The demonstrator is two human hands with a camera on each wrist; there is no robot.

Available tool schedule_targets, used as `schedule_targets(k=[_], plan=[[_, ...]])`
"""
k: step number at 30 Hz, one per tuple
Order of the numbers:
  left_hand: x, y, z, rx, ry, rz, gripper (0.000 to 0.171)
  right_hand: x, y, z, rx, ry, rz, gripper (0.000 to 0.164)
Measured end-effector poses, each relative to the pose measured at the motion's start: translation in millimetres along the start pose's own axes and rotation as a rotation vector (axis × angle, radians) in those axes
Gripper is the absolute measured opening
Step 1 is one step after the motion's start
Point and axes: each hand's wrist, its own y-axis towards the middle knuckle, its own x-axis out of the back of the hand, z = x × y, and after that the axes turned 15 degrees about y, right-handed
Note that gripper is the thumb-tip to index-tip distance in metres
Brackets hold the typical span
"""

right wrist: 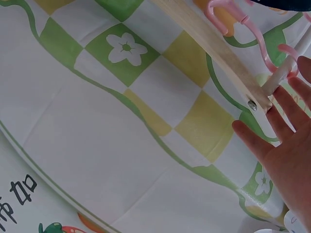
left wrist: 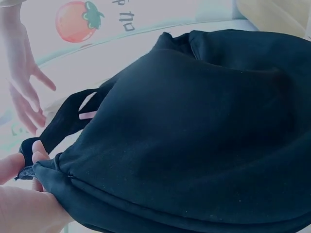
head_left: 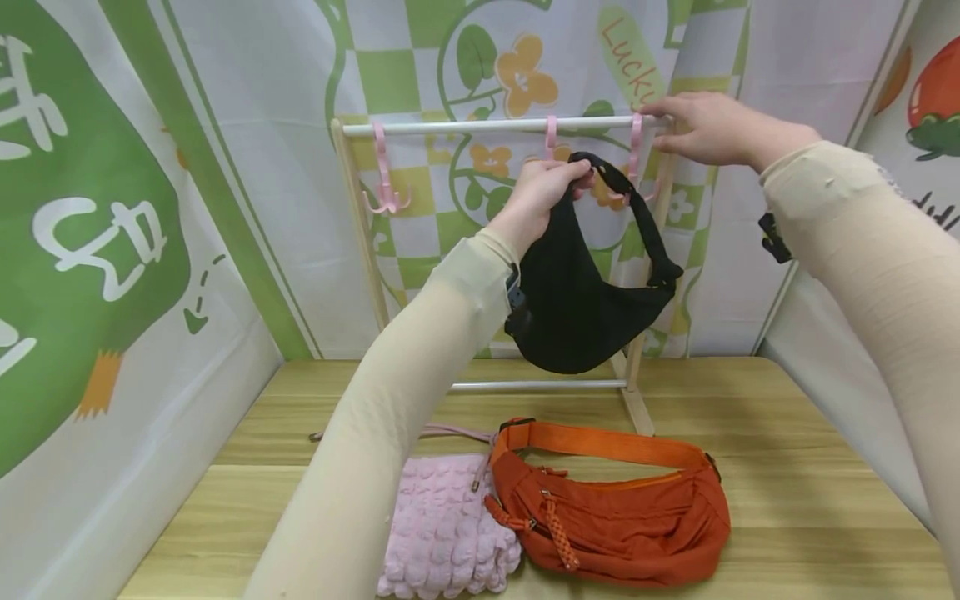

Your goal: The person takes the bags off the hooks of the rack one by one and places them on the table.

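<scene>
My left hand point(head_left: 542, 193) pinches a black shoulder bag point(head_left: 581, 317) at the top, where its strap joins. The bag hangs in front of the rack's right half, its strap point(head_left: 645, 229) looping off to the right. In the left wrist view the thumb and fingers point(left wrist: 10, 167) grip the cloth at that end. My right hand point(head_left: 701, 127) is at the rack's upper right corner, fingers extended beside the right pink hook point(head_left: 636, 143). Seen from the right wrist, those fingers point(right wrist: 286, 109) spread across the end of the white rod point(right wrist: 284, 70).
The wooden rack's top rod point(head_left: 465, 127) also carries a left pink hook point(head_left: 386, 193) and a middle one point(head_left: 551, 133). On the table point(head_left: 247, 467) lie a pink puffy bag point(head_left: 442, 525) and, touching it, an orange-red waist bag point(head_left: 622, 525). Printed curtains stand behind.
</scene>
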Motion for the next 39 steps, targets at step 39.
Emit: schedule_targets(k=[39], plan=[[0.8, -14.5, -41.5, -0.038, 0.052, 0.025, 0.021, 1, 4, 3, 0.007, 0.015, 0.014, 0.055]])
